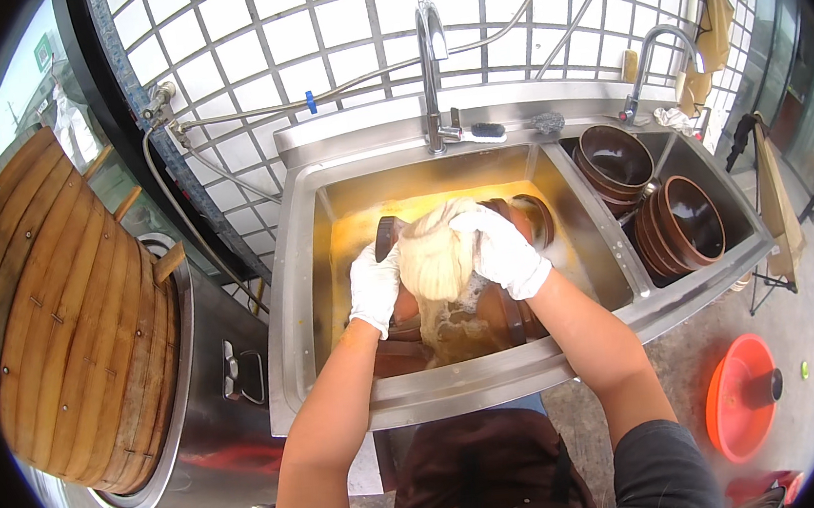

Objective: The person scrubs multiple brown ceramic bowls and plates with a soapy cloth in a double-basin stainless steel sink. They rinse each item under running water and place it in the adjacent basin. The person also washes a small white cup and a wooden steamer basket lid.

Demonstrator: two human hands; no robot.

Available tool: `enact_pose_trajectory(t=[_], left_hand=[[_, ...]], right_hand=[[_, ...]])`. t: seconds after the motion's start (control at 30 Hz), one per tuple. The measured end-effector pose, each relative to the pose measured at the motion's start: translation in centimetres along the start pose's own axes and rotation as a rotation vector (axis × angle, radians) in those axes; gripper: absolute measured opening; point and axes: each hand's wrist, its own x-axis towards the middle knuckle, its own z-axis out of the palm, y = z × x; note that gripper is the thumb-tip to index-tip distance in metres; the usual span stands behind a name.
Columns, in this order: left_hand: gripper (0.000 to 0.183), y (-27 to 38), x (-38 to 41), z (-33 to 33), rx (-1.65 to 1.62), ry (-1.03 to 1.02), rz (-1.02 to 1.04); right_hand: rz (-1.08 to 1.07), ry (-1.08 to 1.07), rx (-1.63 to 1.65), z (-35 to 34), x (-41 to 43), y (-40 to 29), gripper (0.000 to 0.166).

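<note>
My left hand (374, 283), in a white glove, holds a dark brown round vessel whose base or rim (385, 238) shows beside the fingers. In my white-gloved right hand (506, 248) is a pale, fibrous scrubbing cloth (436, 255), pressed over the vessel and hiding much of it. Both hands are above the left basin of a stainless steel sink (300, 286). Brown bowls (505, 314) lie below in cloudy, yellowish, foamy water, and another bowl (536, 219) rests behind my right hand.
Stacked brown bowls (690, 219) fill much of the right basin. A tall faucet (429, 75), a brush (485, 132) and a steel scourer (548, 122) are at the back. A large wooden steamer (75, 322) stands left. An orange-red basin (733, 399) is on the floor, right.
</note>
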Motion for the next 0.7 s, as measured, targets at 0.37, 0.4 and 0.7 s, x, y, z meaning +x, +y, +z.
enact_pose_trajectory(t=[0.37,0.4,0.7], left_hand=[[0.018,-1.7,-1.6,2.6,0.239,-0.167,0.234],[0.018,-1.7,-1.8,2.6,0.145,-0.184,0.314],[0.026,4.6,-6.1,4.2,0.338,-0.358,0.326]], right_hand=[[-0.605,0.224,-1.472,2.5,-0.3,3.6,0.066],[-0.627,0.280,-1.527,2.6,0.3,3.9,0.065],[-0.029,0.261,-0.616,-1.8,1.7,0.1,0.029]])
